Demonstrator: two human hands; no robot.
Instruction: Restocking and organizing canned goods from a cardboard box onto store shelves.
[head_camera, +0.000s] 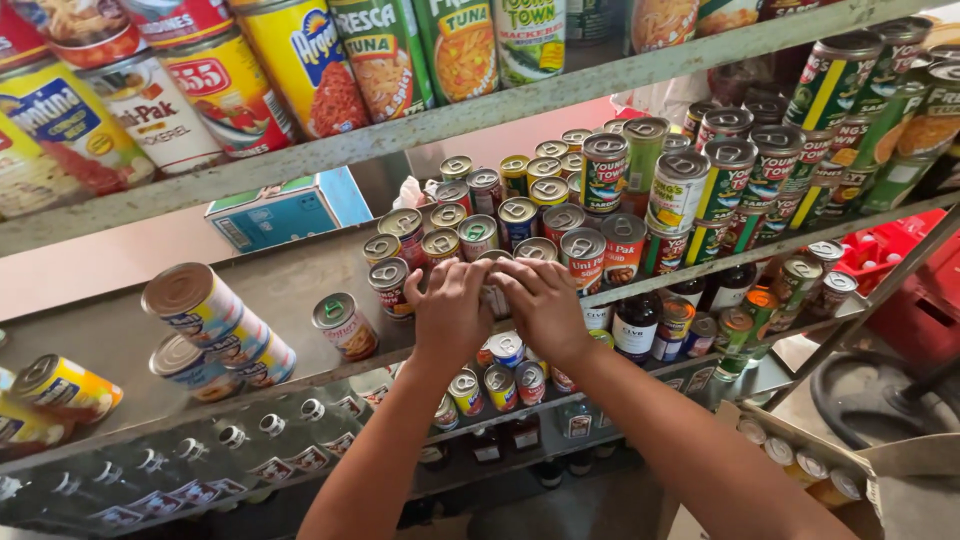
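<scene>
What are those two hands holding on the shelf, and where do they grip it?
Both the left hand and right hand clasp one small can by its sides.

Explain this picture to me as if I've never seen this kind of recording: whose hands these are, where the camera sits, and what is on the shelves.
There is no machine here. A person wears a camera on the head, so the one view looks down along their own bare arms. The left hand and right hand meet at the front edge of a grey metal shelf, both closed around a small tin can that is mostly hidden by the fingers. Behind them stand rows of upright tin cans with pull-tab lids. To the left, one small can stands alone, and larger cans lie on their sides. A teal cardboard box sits at the back. The shelf above holds bigger cans; the lower ones hold bottles.
</scene>
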